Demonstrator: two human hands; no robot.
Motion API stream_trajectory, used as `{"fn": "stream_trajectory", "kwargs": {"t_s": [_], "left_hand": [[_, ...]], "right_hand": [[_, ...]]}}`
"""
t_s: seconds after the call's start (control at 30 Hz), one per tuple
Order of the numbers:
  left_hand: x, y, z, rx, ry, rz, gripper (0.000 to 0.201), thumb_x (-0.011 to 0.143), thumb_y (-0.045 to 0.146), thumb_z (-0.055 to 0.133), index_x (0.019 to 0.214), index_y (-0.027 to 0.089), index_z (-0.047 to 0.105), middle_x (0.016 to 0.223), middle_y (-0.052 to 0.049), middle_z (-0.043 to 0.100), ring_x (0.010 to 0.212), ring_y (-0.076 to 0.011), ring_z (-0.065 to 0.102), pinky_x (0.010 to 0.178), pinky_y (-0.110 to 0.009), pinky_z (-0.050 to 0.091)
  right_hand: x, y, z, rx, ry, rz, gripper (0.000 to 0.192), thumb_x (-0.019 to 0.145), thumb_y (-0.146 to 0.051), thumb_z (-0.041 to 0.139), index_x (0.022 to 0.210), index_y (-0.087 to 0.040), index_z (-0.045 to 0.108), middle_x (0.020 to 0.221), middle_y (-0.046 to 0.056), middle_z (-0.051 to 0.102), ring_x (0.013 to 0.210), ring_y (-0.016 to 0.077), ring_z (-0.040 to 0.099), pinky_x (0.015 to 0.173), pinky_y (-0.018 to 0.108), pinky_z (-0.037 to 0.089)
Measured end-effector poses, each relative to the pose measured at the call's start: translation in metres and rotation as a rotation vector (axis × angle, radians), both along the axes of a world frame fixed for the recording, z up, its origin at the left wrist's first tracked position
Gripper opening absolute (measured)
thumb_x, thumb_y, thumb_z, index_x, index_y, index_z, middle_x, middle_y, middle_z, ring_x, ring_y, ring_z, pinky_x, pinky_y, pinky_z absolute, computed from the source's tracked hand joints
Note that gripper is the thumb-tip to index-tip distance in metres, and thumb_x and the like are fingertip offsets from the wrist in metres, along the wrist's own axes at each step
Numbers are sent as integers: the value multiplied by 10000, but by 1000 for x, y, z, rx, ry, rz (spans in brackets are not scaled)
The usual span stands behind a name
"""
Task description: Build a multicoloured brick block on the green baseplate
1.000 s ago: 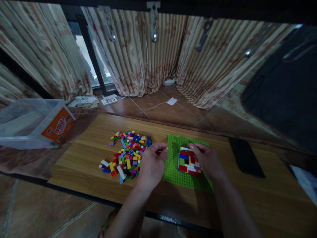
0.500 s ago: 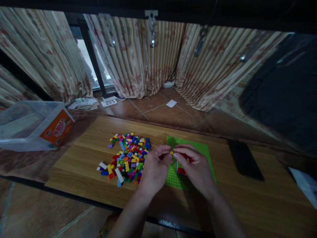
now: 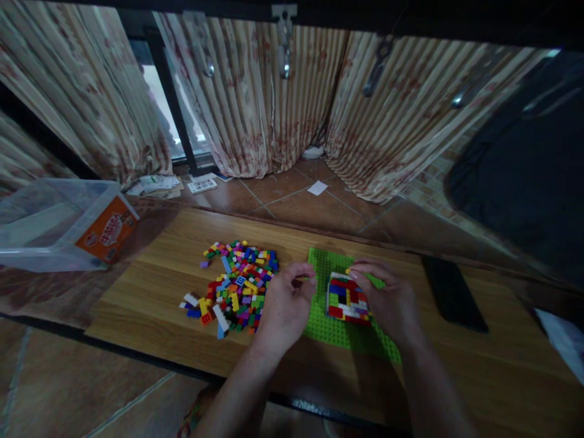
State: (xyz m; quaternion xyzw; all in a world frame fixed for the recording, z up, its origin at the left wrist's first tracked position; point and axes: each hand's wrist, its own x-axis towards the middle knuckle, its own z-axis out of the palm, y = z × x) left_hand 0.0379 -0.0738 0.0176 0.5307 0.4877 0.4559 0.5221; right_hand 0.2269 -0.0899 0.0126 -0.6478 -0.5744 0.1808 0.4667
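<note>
My right hand point(image 3: 392, 298) pinches a small yellow brick point(image 3: 348, 271) between thumb and fingertips, over the far edge of a square build of bricks point(image 3: 337, 298). Red, white, blue, green and yellow pieces make up that build, which has a dark gap near its middle; its right side is partly hidden by my hand. Under it lies a green baseplate point(image 3: 322, 325). My left hand point(image 3: 287, 304) hovers at the baseplate's left edge, fingers bent and a gap between thumb and forefinger, with nothing visible in it.
Left of the baseplate, many loose coloured bricks point(image 3: 246, 286) are heaped on the wooden table point(image 3: 150, 274). A clear plastic bin point(image 3: 50, 258) with an orange label stands at the far left. A black phone-like slab point(image 3: 454, 295) lies at the right, with white paper point(image 3: 563, 344) beyond it.
My hands have moved apart. The right hand carried the yellow brick rightward to the build's far edge, uncovering more of the build; the left hand let go of it and stayed nearly in place.
</note>
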Motion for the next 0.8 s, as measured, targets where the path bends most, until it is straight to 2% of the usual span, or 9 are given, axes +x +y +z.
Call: {"fn": "stream_trajectory", "kwargs": {"t_s": [0.27, 0.8], "left_hand": [[-1, -1, 1, 21, 34, -28, 188, 825, 227, 598, 974, 179, 701, 901, -52, 721, 809, -171, 658, 715, -266, 506], [-4, -1, 5, 4, 44, -60, 213, 839, 237, 580, 998, 154, 694, 922, -65, 715, 827, -172, 654, 730, -267, 506]], "right_hand": [[0, 3, -7, -112, -96, 101, 190, 841, -407, 616, 807, -269, 742, 1045, 37, 655, 987, 214, 605, 894, 386, 458], [-1, 7, -4, -156, -174, 140, 184, 842, -379, 605, 796, -256, 733, 1015, 39, 659, 954, 208, 603, 881, 373, 445]]}}
